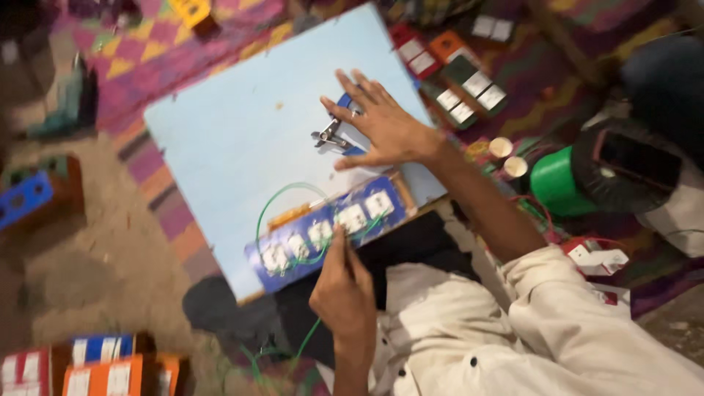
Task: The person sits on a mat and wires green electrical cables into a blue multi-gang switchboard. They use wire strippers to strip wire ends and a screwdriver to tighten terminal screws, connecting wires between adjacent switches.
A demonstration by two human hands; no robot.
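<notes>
— On the pale blue board (242, 132), near its far edge: lying open, the right hand (385, 128), fingers spreading wide, grasping nothing.

— Touching anything?

— Hovering over or resting on the pliers (330, 137); cannot tell which. Covering the blue handles with the palm, leaving the metal jaws poking out beside the thumb.

— And nearer the body?

— Curling closed at the near edge of the board, the left hand (343, 290), apparently pinching the green wire (282, 192) between fingertips and thumb. Pressing right up against the long blue switch panel (326, 235).

— Where is the wire going?

— Looping up from the panel in an arc over the board, dropping back among the white switches, then trailing down past the left wrist toward the floor.

— How is the panel lying?

— Slanting along the board's near edge, carrying a row of white switches, sitting well apart from the pliers.

— Anything round about?

— Lying off the board's far right corner, small boxes with white labels (458, 81). Standing to the right, a green spool (555, 183). Stacking up at the lower left, orange and blue boxes (110, 374). Showing beyond the board, a patterned mat (154, 51).
</notes>
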